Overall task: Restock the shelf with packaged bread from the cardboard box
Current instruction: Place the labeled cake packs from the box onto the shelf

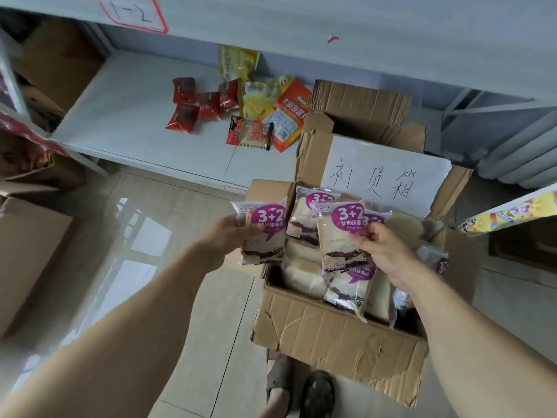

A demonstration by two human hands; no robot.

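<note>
Head view: my left hand [229,236] grips bread pack [263,233], right hand [382,248] pinches another [340,236]; cardboard box [337,333] still well stocked, no bread on far shelf [126,116].

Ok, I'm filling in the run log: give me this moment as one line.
left hand: holds bread pack | right hand: holds second pack over cardboard box | shelf: no bread yet

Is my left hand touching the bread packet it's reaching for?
Touching. The head view shows the left hand gripping the bread packet's left edge, clear of the cardboard box.
</note>
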